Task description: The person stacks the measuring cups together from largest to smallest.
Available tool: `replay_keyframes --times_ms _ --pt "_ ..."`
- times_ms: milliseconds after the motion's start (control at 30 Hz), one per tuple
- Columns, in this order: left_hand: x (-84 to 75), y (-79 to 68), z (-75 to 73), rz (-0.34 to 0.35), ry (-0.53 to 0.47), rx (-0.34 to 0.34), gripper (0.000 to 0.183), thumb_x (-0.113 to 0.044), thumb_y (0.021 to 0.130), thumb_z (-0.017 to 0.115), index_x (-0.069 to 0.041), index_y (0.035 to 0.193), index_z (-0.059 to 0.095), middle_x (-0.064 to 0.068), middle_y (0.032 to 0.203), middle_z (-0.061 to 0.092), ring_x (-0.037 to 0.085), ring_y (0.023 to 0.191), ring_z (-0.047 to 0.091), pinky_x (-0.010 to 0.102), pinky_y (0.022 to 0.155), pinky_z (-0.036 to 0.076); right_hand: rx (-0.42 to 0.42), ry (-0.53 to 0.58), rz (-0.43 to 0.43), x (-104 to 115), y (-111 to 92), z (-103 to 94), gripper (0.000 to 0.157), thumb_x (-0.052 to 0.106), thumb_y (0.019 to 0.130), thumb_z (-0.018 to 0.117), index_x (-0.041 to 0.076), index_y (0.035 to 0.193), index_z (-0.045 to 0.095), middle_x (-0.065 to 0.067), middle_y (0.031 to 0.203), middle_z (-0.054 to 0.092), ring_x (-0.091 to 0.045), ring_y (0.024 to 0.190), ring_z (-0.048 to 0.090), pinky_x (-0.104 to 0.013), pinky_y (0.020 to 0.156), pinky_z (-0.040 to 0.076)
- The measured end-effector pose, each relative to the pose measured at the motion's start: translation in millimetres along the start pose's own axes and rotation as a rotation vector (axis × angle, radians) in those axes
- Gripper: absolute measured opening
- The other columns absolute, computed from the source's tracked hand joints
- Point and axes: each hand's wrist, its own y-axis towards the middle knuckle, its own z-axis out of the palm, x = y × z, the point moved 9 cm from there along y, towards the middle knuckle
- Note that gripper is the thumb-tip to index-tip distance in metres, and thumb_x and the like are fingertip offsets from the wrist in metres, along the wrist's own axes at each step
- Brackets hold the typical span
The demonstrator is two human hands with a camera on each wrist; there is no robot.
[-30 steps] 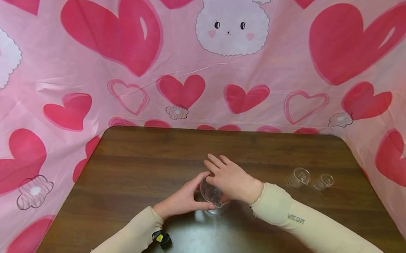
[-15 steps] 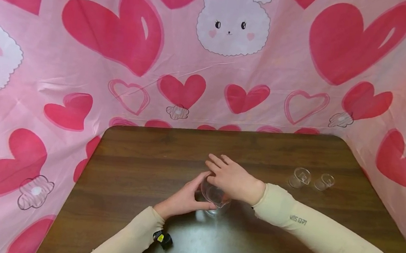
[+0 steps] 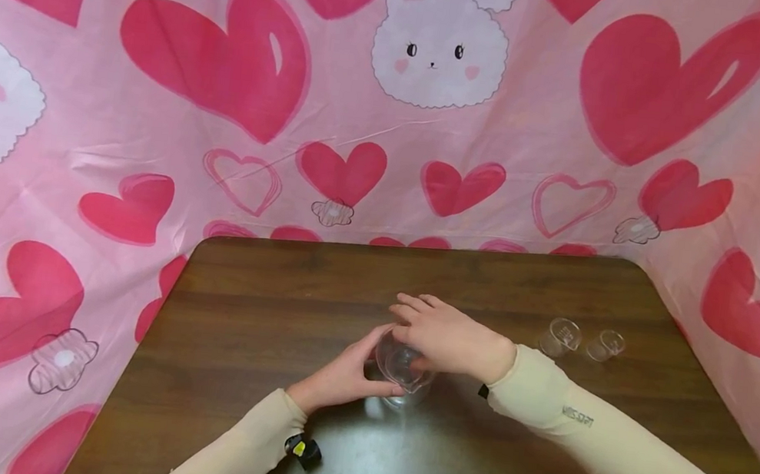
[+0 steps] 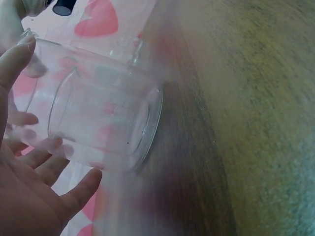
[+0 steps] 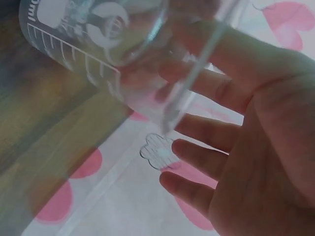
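Note:
A large clear glass beaker [image 3: 400, 378] stands on the brown table, and my left hand [image 3: 341, 376] grips it from the left, thumb on the near side and fingers round the far side. Inside it sits a smaller beaker [image 4: 101, 118], low near its base in the left wrist view. My right hand [image 3: 452, 343] is over the large beaker's mouth from the right. Its thumb and forefinger reach inside the rim, short of the inner beaker's rim in the left wrist view. The other right fingers [image 5: 197, 157] stretch outside the glass. White graduation marks show on the large beaker.
Two small glass beakers [image 3: 560, 338] stand side by side at the table's right, beyond my right forearm. The brown wooden table [image 3: 263, 286] ends at a pink cloth [image 3: 364, 119] with hearts and rabbits, which hangs on the far side and both flanks.
My right hand has shifted slightly right, with its wrist and forearm moving the same way. The left hand and the large beaker have stayed in place.

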Motion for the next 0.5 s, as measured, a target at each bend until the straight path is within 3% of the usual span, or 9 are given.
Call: replay_keyframes --times_ms 167,500 --pt "0.6 0.1 0.0 -0.008 0.023 -0.011 0.087 -0.03 0.088 0.086 -0.034 0.157 0.034 -0.013 0.154 0.045 0.012 0.134 0.052 0.041 0.11 0.046 -0.036 0.071 0.005 -6.0 -9.2 -7.9 0.04 0.035 0.085 0.089 0.014 0.116 0.075 -0.016 0.147 0.059 -0.036 0.142 0.049 -0.053 0.115 0.041" --pt "1.0 -1.3 2.7 -0.024 0.038 -0.014 0.087 -0.032 0.088 0.086 -0.031 0.158 0.034 -0.008 0.157 0.046 0.014 0.136 0.051 0.042 0.111 0.045 -0.123 0.098 -0.013 -13.4 -27.0 -15.8 0.029 0.029 0.088 0.085 0.012 0.109 0.073 -0.018 0.141 0.062 -0.036 0.133 0.057 -0.053 0.107 0.048"
